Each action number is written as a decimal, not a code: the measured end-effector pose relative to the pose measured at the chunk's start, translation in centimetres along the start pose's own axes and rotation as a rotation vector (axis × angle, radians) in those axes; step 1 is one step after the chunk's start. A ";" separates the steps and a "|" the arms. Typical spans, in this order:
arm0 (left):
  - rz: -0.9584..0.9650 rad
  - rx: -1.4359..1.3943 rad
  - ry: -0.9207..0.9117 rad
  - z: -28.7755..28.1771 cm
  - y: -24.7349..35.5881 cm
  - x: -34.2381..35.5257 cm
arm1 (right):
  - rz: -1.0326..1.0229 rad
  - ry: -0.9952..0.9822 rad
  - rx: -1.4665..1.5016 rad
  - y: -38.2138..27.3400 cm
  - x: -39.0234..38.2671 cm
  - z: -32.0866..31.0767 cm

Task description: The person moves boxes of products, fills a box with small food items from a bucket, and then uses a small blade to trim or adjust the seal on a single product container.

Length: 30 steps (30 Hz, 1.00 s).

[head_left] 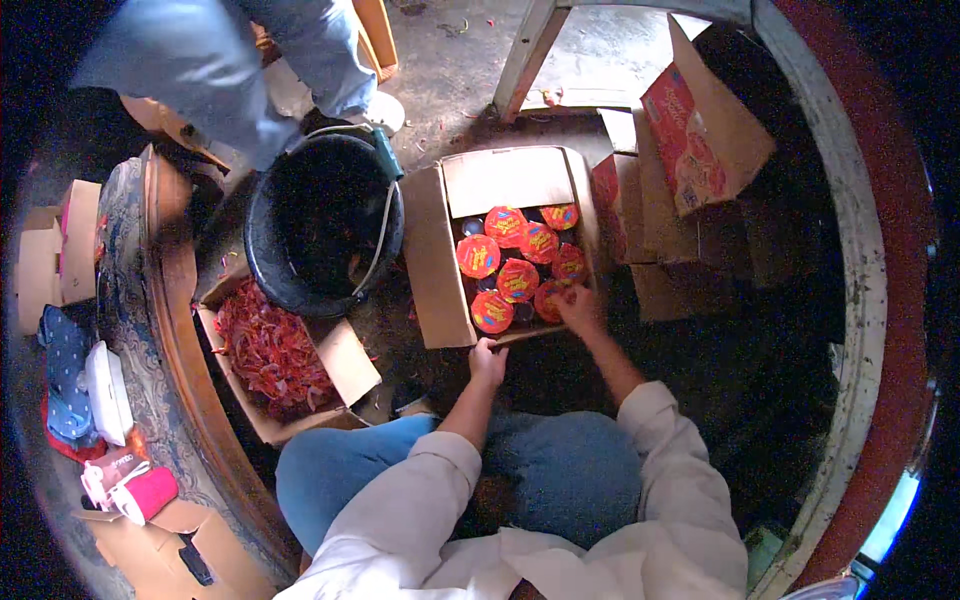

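Note:
In front of me stands an open cardboard box (pixel 421 262) holding several round cups with red and yellow lids (pixel 517 280). Dark round shapes show in the gaps between them. My left hand (pixel 487 364) grips the near edge of the box, its fingers bent over the rim. At the near right corner inside, my right hand (pixel 582 312) has its fingers closed on a red-lidded cup (pixel 549 300). The hand covers part of that lid, and the fingertips are partly hidden.
Left of the box is a black bucket (pixel 262 270) with a handle. A carton (pixel 352 362) of thin red scraps sits below it. Another person's jeans-clad legs (pixel 200 70) are beyond. Stacked cartons (pixel 640 215) stand right, near a pale wooden frame (pixel 855 330). A patterned seat (pixel 150 340) lies left.

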State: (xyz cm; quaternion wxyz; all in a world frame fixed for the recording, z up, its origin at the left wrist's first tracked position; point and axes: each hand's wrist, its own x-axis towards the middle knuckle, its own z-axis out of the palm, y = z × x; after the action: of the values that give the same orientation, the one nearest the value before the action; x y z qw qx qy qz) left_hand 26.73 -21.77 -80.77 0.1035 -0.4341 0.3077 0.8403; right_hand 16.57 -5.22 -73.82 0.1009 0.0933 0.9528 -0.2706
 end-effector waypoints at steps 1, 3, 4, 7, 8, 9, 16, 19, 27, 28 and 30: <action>-0.066 -0.119 0.022 1.6 0.0 -0.1 | -0.007 0.051 0.103 0.8 2.0 -0.1; -0.123 -0.220 0.083 3.0 0.8 -0.4 | 0.017 -0.081 0.397 -0.6 6.3 -0.8; -0.117 -0.204 0.112 2.7 1.5 -0.6 | 0.049 -0.268 0.582 -3.3 8.1 -1.4; -0.186 -0.014 0.152 3.7 2.1 -0.9 | 0.302 -0.225 1.009 -4.8 12.3 -1.8; -0.213 0.042 0.180 4.9 2.2 -1.9 | 0.419 -0.151 1.008 -4.4 13.0 -2.1; -0.218 0.091 0.228 5.4 3.0 -2.5 | 0.525 -0.105 1.015 -5.9 13.5 -1.9; -0.227 -0.508 0.239 2.4 -0.3 1.9 | 0.792 0.257 1.678 -9.0 15.2 0.3; -0.130 -0.600 0.158 2.7 -0.9 2.0 | 0.799 0.307 1.592 -8.5 15.9 0.5; -0.046 -0.628 0.249 4.0 0.6 1.4 | 0.596 0.167 1.619 -11.7 15.8 -2.4; -0.062 -0.600 0.252 4.3 0.0 1.2 | 0.331 0.107 1.572 -10.9 16.7 -3.3; -0.081 -0.518 0.259 4.5 -0.7 1.6 | 0.062 0.157 1.328 -11.2 18.2 -4.2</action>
State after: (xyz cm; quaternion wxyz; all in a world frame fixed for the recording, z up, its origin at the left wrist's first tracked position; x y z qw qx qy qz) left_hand 23.14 -18.62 -80.38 -0.0175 -0.5617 0.0757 0.8237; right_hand -4.11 -10.11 -69.19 -0.0399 0.1822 0.5855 -0.7890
